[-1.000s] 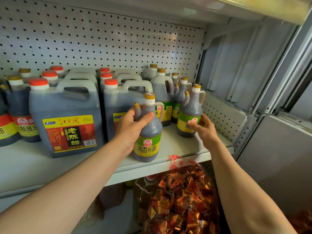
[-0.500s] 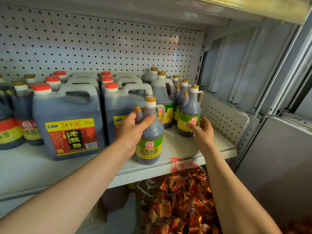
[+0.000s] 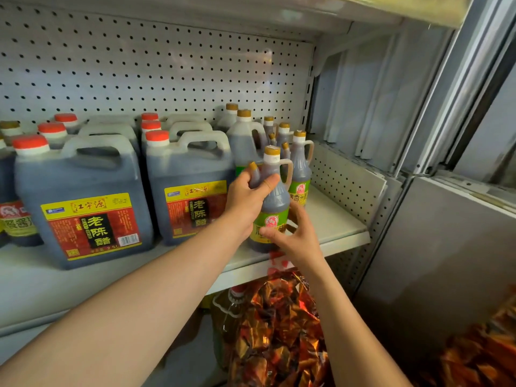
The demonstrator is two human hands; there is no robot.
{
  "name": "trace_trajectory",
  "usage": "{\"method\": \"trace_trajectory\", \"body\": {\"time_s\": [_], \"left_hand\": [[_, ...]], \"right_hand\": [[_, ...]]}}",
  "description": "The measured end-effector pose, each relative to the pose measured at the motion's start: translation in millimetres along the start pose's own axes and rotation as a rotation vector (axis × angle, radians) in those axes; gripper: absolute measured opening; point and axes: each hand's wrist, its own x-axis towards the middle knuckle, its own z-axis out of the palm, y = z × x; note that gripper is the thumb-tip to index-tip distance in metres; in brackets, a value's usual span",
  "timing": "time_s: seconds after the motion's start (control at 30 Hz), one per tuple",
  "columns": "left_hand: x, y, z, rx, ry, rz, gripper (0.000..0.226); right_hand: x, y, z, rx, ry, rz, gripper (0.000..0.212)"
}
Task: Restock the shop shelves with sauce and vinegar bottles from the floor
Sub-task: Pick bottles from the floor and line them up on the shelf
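We cannot read the whole label of the small dark vinegar bottle with a green label and gold cap (image 3: 273,202): our right hand (image 3: 293,236) covers its lower right part, and our left hand (image 3: 247,202) hides the bottle's left shoulder. Its base is hard to make out behind the hands, so we cannot tell whether it rests fully on the white metal shelf (image 3: 335,222) or sits a little above it. The bottle stands upright, long axis vertical, cap upward, side handle turned to the right, near the shelf's front edge.

Our left hand's fingers (image 3: 269,182) and thumb are curled round the bottle's neck and shoulder, gripping it. Our right hand's fingers (image 3: 297,212) are spread and lie against the label; we cannot tell how firmly they hold.

Just behind it stands a matching green-labelled bottle (image 3: 300,174), partly hidden, with more gold-capped bottles farther back. To the left are large red-capped jugs of dark vinegar with red and yellow labels (image 3: 83,202), the leftmost bottles cut off by the frame. Below the shelf, a bag of shiny orange-wrapped packets (image 3: 279,331) hides part of a clear bottle.
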Motion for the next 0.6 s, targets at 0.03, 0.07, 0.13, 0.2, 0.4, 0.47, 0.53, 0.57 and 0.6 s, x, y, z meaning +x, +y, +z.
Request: {"method": "trace_trajectory", "body": {"time_s": [0.03, 0.07, 0.13, 0.2, 0.4, 0.47, 0.53, 0.57, 0.6], "left_hand": [[1.3, -1.4, 7.7, 0.003, -0.003, 0.004, 0.030], [2.3, -1.7, 15.2, 0.007, -0.014, 0.005, 0.029], [7.0, -4.2, 27.7, -0.006, -0.064, -0.014, 0.029], [10.9, -5.3, 38.3, -0.002, -0.136, -0.045, 0.032], [18.1, -24.5, 49.1, 0.088, -0.310, -0.221, 0.099], [19.7, -39.0, 46.5, 0.064, -0.354, -0.300, 0.131], [22.9, -51.9, 44.7, 0.033, -0.390, -0.298, 0.134], [25.0, -56.6, 43.9, 0.022, -0.400, -0.285, 0.131], [25.2, -57.5, 43.4, 0.013, -0.403, -0.277, 0.131]], "right_hand": [[0.8, 1.3, -1.9, 0.015, 0.023, 0.014, 0.084], [2.0, 3.2, -6.0, 0.025, 0.049, 0.024, 0.082], [5.2, 5.0, -17.9, 0.017, 0.085, 0.027, 0.079], [8.6, 8.7, -33.8, 0.029, 0.098, 0.036, 0.075], [16.4, 17.3, -70.6, 0.013, 0.087, 0.065, 0.079], [18.5, 16.6, -77.0, 0.025, 0.083, 0.081, 0.080], [21.1, 16.0, -80.7, 0.025, 0.066, 0.083, 0.078], [22.2, 16.7, -82.3, 0.019, 0.049, 0.085, 0.077], [23.5, 17.9, -83.6, 0.012, 0.038, 0.088, 0.077]]}}
